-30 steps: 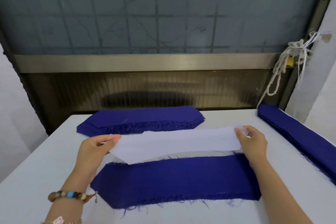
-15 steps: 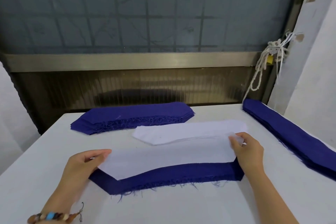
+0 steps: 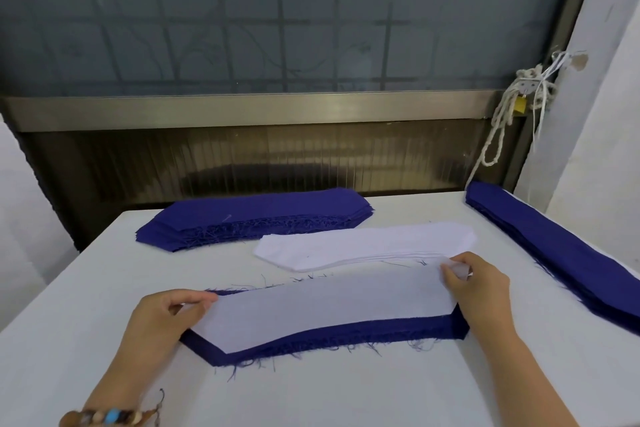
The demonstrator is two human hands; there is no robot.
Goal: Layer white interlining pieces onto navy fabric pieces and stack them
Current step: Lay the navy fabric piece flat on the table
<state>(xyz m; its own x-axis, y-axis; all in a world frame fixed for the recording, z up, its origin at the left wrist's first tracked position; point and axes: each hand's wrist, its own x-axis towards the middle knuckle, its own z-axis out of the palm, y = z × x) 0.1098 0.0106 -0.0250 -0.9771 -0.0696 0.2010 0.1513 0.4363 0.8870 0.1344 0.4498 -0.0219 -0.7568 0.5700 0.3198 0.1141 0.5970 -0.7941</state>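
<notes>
A white interlining piece lies over a navy fabric piece near the front of the table; navy shows along its front edge and ends. My left hand pinches the interlining's left end between thumb and fingers. My right hand pinches its right end, the corner slightly lifted. Behind them sits a stack of white interlining pieces. A stack of navy pieces lies at the back of the table.
A second long pile of navy fabric runs along the right edge of the white table. A window frame and dark panel stand behind the table. A knotted rope with a padlock hangs at the back right.
Both hands have brought the white interlining piece toward me and down onto the navy piece, covering most of it. The white stack behind has come into view.
</notes>
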